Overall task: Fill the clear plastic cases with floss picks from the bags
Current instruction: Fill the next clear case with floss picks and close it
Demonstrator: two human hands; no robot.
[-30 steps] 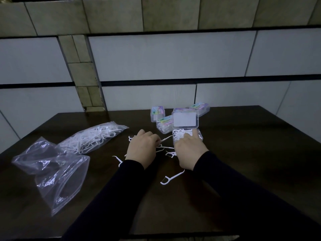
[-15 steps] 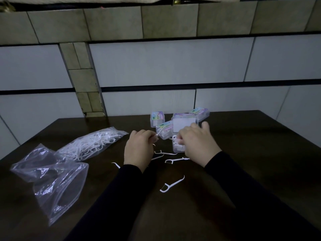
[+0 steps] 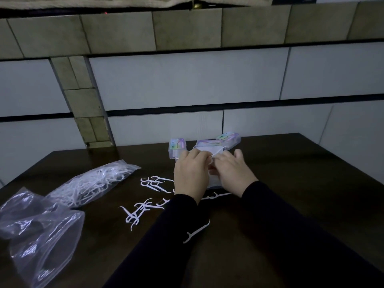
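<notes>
While both hands met over the open clear case at the centre of the frame, a thin white floss pick showed between them at the fingertips. The left hand had its fingers curled forward and appeared to pinch that pick. The right hand lay over the case with fingers bent toward the same spot; whether it gripped the pick or the case I cannot tell. The case was mostly hidden under the hands, with only a lower edge showing.

Just beyond the hands stood three labelled cases: one upright, one flat and one further right. Loose floss picks lay scattered on the dark table left of centre, and a single pick lay lower down between the sleeves. At the left, a full bag of picks rested beside a crumpled empty bag.

To do this step well, the pick should probably go in flat and parallel to those already inside, while the other hand steadies the light case against sliding. Crossed handles would likely stop the lid closing.
</notes>
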